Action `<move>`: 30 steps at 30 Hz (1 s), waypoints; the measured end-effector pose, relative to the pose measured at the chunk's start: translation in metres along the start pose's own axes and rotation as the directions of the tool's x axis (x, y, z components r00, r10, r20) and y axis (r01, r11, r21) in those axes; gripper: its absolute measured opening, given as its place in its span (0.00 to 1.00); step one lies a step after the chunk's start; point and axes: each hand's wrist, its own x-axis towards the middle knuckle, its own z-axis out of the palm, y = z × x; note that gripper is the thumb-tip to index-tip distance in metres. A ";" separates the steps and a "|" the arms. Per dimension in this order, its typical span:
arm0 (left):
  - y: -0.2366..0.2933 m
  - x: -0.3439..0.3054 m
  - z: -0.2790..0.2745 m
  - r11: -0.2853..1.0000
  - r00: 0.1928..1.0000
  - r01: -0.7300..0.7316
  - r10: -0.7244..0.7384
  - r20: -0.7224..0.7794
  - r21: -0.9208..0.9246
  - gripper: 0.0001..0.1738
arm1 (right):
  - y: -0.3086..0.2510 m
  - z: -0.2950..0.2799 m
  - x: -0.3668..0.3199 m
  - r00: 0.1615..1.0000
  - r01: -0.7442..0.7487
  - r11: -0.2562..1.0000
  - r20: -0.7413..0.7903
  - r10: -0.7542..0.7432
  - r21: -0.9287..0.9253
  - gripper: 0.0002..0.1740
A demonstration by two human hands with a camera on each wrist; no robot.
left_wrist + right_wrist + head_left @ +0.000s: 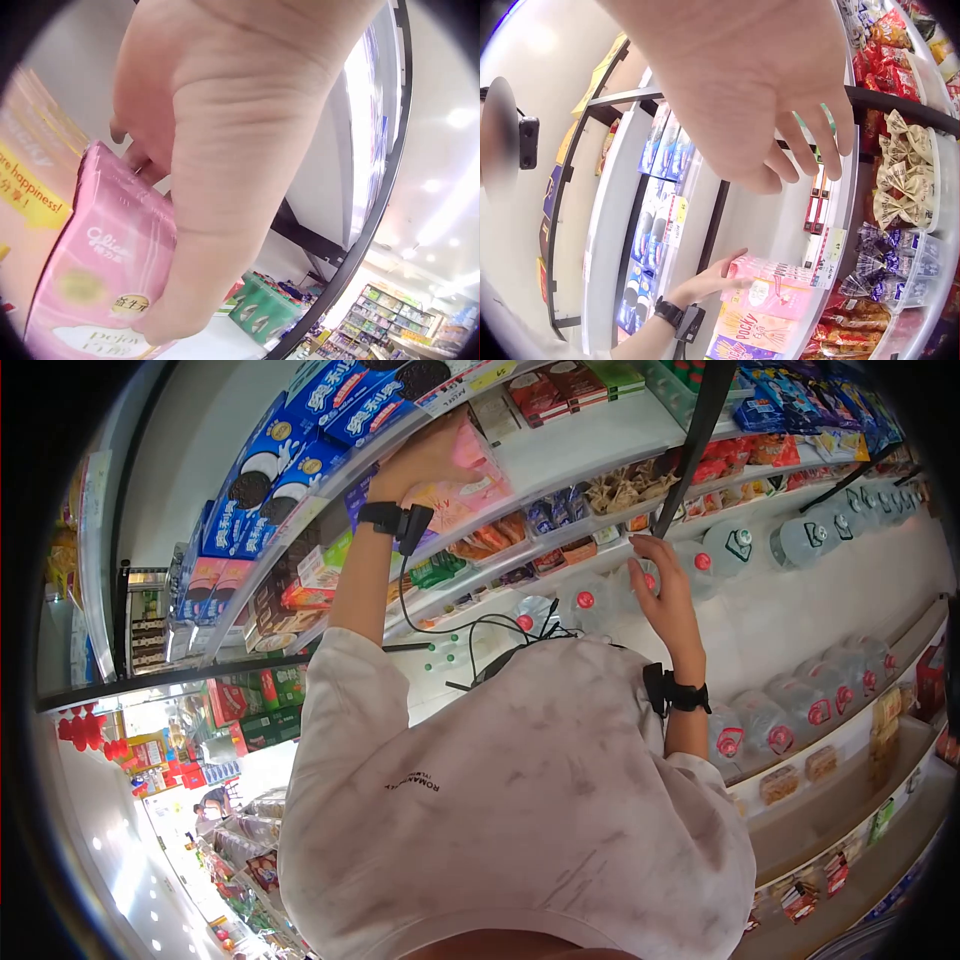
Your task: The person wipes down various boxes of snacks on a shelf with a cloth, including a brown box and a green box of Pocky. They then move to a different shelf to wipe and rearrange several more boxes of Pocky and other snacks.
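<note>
My left hand (425,460) reaches onto the snack shelf and grips a pink Pejoy box (112,247). In the left wrist view its thumb lies across the front of the box while the other fingers go behind, partly hidden. More pink boxes stand in a row there, as the right wrist view shows. Beside them is an orange-pink Pocky box (754,330), then a purple Pocky box (735,351). My right hand (665,595) holds nothing; its fingers are loosely spread before the shelf edge, overlapping the water bottles in the head view.
Blue Oreo boxes (345,395) line the shelf left of my left hand. Bins below hold bow-tied beige packets (904,169) and purple-wrapped sweets (889,259). Large water bottles (727,545) stand on the floor. A black shelf post (697,445) rises between my hands' sections.
</note>
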 end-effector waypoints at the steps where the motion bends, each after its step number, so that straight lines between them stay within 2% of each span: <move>1: -0.003 0.001 0.001 1.000 1.000 -0.010 0.009 0.017 0.012 0.68 | 0.000 0.001 0.000 1.000 0.003 1.000 0.000 -0.003 0.007 0.16; 11: -0.015 0.001 0.010 1.000 0.998 0.004 -0.003 0.056 -0.016 0.71 | -0.001 0.003 -0.001 1.000 0.003 1.000 -0.009 -0.003 0.011 0.17; 14: -0.014 -0.002 0.010 0.992 0.998 0.027 -0.020 0.063 -0.122 0.73 | -0.002 0.005 0.000 1.000 0.007 1.000 -0.002 -0.007 0.009 0.16; 17: -0.017 0.001 0.010 0.999 0.997 0.034 -0.036 0.067 0.043 0.76 | -0.004 0.007 0.001 1.000 0.003 1.000 0.018 -0.003 0.009 0.16; 23: 0.006 -0.006 0.001 0.988 0.994 0.094 -0.101 0.049 0.126 0.78 | -0.001 0.013 0.003 0.998 0.005 1.000 0.060 -0.005 0.010 0.16; 25: 0.002 -0.006 0.004 0.990 0.997 0.077 -0.079 0.020 0.117 0.79 | 0.003 0.018 0.006 0.997 -0.011 1.000 0.073 0.009 0.024 0.16; 28: 0.001 -0.007 0.008 0.997 0.999 0.036 -0.035 -0.024 0.068 0.80 | 0.003 0.032 0.017 0.990 -0.069 0.996 0.128 0.061 0.059 0.17; 30: 0.005 -0.009 0.007 0.998 0.999 0.034 -0.032 -0.035 0.048 0.80 | 0.001 0.051 0.033 0.979 -0.137 0.951 0.184 0.088 0.276 0.18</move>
